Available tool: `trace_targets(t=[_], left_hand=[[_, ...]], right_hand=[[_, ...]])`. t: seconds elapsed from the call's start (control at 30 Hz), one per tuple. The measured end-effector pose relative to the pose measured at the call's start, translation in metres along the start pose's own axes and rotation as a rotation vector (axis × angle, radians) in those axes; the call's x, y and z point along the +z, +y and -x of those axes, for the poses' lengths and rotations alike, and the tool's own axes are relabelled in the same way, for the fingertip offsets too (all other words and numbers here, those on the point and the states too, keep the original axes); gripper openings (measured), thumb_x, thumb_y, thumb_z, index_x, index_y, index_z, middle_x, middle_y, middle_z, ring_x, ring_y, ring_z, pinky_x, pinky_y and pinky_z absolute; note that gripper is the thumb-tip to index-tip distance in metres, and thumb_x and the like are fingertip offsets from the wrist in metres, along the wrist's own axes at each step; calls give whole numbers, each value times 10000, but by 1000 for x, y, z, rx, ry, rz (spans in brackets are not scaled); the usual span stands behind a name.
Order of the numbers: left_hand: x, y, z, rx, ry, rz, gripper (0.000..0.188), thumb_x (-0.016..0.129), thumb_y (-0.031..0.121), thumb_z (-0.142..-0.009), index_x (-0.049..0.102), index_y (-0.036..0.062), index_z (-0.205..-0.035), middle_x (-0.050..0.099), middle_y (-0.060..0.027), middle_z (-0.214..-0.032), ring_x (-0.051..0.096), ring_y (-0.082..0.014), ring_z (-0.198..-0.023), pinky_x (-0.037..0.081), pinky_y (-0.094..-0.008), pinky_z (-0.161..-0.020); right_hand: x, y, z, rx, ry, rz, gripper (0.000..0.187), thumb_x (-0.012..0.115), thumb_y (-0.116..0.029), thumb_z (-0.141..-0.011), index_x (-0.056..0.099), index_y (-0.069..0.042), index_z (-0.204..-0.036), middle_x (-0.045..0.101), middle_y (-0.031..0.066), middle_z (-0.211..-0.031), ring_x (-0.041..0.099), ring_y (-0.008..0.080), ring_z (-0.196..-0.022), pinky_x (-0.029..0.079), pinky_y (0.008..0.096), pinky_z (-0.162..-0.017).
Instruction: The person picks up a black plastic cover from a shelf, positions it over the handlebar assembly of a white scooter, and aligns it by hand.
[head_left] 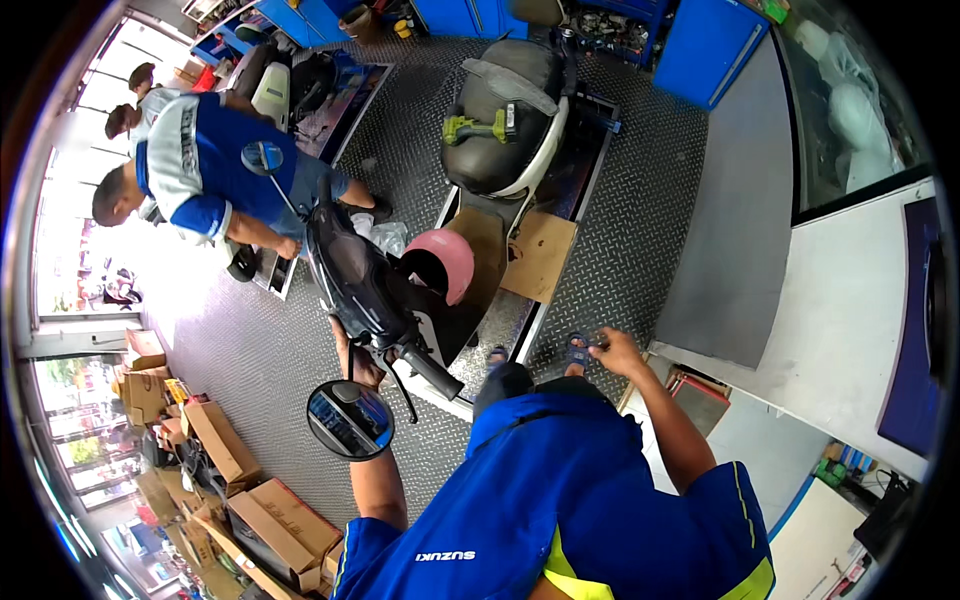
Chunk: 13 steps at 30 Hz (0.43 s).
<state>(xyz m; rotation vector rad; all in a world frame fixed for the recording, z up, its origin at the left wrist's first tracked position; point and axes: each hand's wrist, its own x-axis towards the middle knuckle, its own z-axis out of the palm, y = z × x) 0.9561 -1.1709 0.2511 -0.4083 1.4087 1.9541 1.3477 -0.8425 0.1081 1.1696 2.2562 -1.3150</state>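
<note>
A black and white scooter [375, 290] stands in front of me, its front end pointing to the lower left. My left hand [362, 366] reaches past the round mirror [350, 420] and rests against the front cover, below the handlebar grip [432, 372]. One finger stretches along the cover; the brake lever and mirror hide part of the hand. My right hand [618, 352] hangs beside the scooter with fingers curled round a small dark object, too small to make out. A pink helmet [452, 262] sits on the scooter's footboard area. A green-yellow cordless drill [480, 127] lies on the black seat [495, 165].
At the left another person in a blue shirt [235, 160] bends beside a second scooter [272, 95]. Cardboard boxes [285, 525] pile up at the lower left. To my right runs a grey-topped counter [725, 270]. Blue cabinets [712, 50] line the back. The scooter stands on a low platform [590, 190].
</note>
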Motion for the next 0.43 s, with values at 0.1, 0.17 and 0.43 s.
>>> trace_targets(t=[0.1, 0.17, 0.43], left_hand=[[16, -5, -3, -53, 90, 45, 1044, 554, 911, -815, 543, 30, -1376, 722, -125, -1111, 740, -299, -753, 599, -402, -456], [32, -3, 1, -18, 135, 8, 1050, 575, 923, -790, 576, -4, -1283, 726, -107, -1066, 727, -271, -718, 579, -389, -437], [0, -13, -1, 29, 306, -111, 1054, 571, 850, -866, 452, 43, -1534, 565, -127, -1514, 661, -374, -1209, 646, -517, -797]], right_hand=[[-23, 18, -16, 54, 97, 72, 535, 809, -292, -910, 647, 6, -1323, 765, 237, -1100, 747, 366, -1046, 576, 435, -915], [-31, 24, -27, 54, 114, 18, 528, 808, -298, -910, 655, 4, -1314, 765, 237, -1095, 747, 366, -1041, 577, 436, -911], [-6, -11, -68, -24, -75, 46, 609, 817, -384, -898, 646, -20, -1355, 731, 257, -1211, 725, 359, -1131, 558, 448, -982]])
